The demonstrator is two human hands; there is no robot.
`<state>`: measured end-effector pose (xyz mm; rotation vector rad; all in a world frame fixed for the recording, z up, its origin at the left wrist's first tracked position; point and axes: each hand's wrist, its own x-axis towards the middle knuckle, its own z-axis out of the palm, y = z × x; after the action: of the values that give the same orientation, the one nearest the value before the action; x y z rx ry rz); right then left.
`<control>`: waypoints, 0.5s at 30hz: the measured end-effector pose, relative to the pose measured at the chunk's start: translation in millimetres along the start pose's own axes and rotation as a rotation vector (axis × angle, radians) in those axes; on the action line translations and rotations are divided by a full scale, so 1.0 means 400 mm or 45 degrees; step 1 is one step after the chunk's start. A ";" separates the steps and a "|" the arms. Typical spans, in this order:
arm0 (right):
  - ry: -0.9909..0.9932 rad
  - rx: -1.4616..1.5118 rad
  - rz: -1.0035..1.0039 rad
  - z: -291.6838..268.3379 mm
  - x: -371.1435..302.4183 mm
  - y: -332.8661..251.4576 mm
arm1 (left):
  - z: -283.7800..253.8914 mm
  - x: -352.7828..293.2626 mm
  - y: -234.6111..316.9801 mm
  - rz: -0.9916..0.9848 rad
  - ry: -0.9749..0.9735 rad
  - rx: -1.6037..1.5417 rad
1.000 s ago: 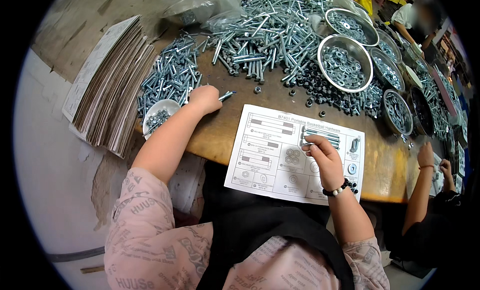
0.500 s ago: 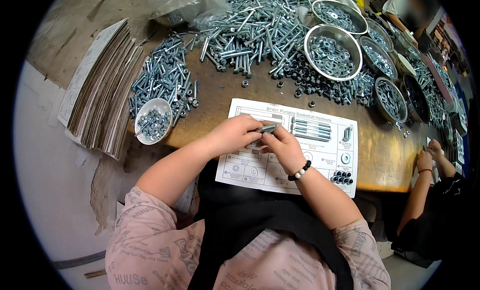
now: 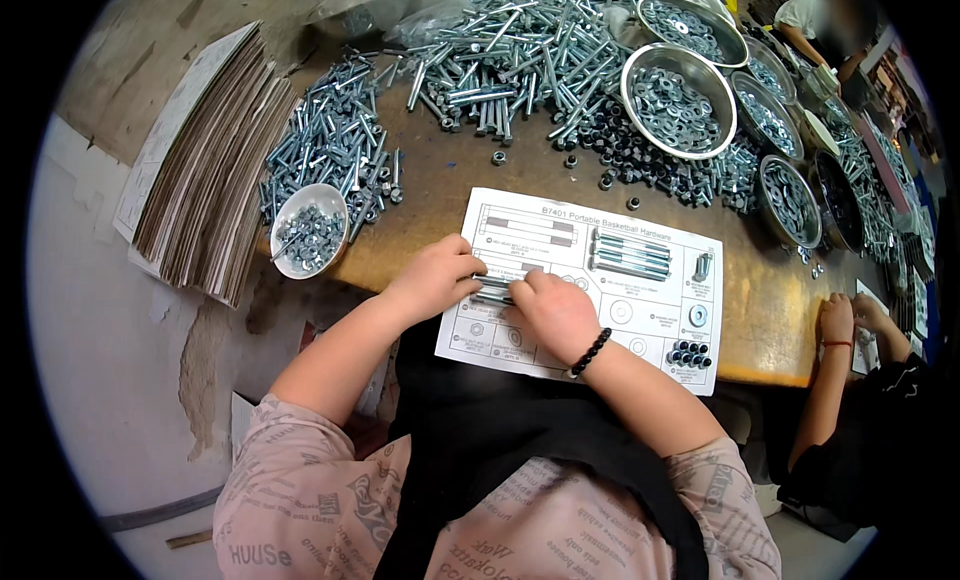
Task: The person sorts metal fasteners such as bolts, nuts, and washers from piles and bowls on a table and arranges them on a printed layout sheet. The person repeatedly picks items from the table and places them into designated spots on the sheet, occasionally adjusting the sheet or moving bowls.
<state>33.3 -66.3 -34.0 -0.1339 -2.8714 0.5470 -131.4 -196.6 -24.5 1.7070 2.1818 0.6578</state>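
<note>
A printed white card (image 3: 620,375) lies before me on the wooden table. On its left part are a few silver bolts (image 3: 492,291), held flat between my hands. My left hand (image 3: 435,280) pinches their left ends, and my right hand (image 3: 556,314) closes over their right ends, partly hiding them. Beside my right hand, several long bolts (image 3: 632,255) lie in a row on the card. Along the card's right side are short bolts (image 3: 703,267), a washer (image 3: 697,315) and a cluster of black-ringed nuts (image 3: 690,355).
Loose bolts (image 3: 520,65) heap at the back, with smaller bolts (image 3: 335,140) at left. A white bowl of nuts (image 3: 343,255) stands near a thick card stack (image 3: 205,170). Metal bowls of washers (image 3: 625,90) line the right. Co-worker's hands (image 3: 840,315) are at far right.
The bolts have gone from being held together above the card to lying on its left part. My hands have moved apart, one at each end. The view has shifted slightly.
</note>
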 end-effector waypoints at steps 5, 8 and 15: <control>-0.207 0.188 0.299 -0.030 -0.022 0.027 | 0.002 -0.032 -0.029 -0.022 -0.052 0.005; -0.285 0.236 0.297 -0.031 -0.016 0.051 | 0.011 -0.037 -0.029 0.048 -0.061 0.016; -0.294 0.261 0.278 -0.035 0.001 0.047 | 0.020 -0.032 -0.028 0.166 -0.028 0.066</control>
<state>37.1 -43.8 -28.1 -0.3771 -3.0160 0.9518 -133.5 -209.7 -37.6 1.8863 2.1039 0.6158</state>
